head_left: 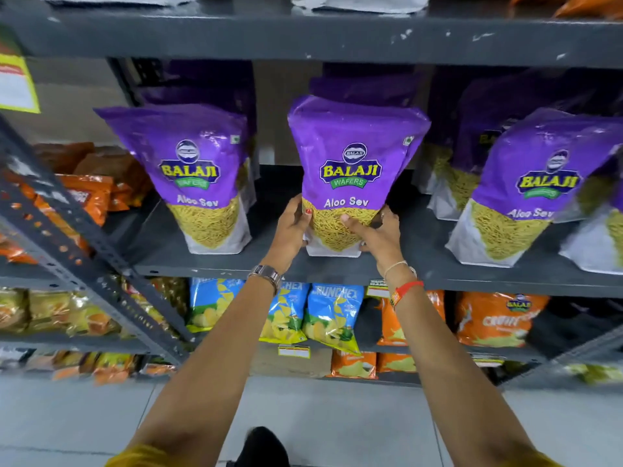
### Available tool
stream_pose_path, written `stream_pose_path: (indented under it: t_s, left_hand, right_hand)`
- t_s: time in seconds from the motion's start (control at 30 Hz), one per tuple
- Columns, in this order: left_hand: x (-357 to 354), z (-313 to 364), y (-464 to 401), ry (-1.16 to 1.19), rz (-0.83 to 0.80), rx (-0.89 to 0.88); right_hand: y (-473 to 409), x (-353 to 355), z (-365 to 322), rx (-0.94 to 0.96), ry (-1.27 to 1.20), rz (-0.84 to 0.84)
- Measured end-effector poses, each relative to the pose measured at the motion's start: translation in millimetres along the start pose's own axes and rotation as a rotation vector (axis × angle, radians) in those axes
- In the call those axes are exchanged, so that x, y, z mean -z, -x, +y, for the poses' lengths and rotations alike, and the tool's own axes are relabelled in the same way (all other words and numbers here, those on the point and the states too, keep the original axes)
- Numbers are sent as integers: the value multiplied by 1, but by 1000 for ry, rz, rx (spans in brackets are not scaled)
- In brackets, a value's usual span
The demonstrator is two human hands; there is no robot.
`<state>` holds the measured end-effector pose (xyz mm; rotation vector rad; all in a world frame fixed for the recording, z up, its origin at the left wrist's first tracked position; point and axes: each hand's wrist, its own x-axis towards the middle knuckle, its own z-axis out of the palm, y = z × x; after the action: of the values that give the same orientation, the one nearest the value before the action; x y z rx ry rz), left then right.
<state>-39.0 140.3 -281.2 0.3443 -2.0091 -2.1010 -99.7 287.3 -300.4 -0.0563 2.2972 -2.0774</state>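
Note:
A purple Aloo Sev bag point(350, 156) stands upright in the middle of a dark grey metal shelf point(209, 267). My left hand point(291, 227) grips its lower left side, thumb on the front. My right hand point(377, 235) grips its lower right side, thumb pressed on the yellow window. Both arms reach up from below. The bag's base rests on or just above the shelf board; I cannot tell which.
Matching purple bags stand to the left point(199, 176) and right point(526, 193), with more behind. Blue chip bags point(332, 315) and orange bags point(495, 318) fill the shelf below. A slanted shelf upright point(81, 230) crosses the left. Grey floor lies underneath.

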Motion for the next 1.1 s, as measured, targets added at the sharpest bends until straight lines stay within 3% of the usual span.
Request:
stream_pose_path:
  t_s: [0.2, 0.53, 1.0, 1.1]
  left_hand:
    - [-18, -10, -5, 3, -45, 17]
    - [-23, -26, -2, 21, -8, 88]
    - [-45, -30, 2, -52, -60, 42]
    - [-45, -28, 6, -121, -11, -45]
  right_hand:
    - [2, 16, 10, 25, 86, 60]
    - [4, 22, 46, 0, 111, -33]
    - [7, 47, 35, -22, 13, -34]
    - [17, 54, 22, -24, -72, 61]
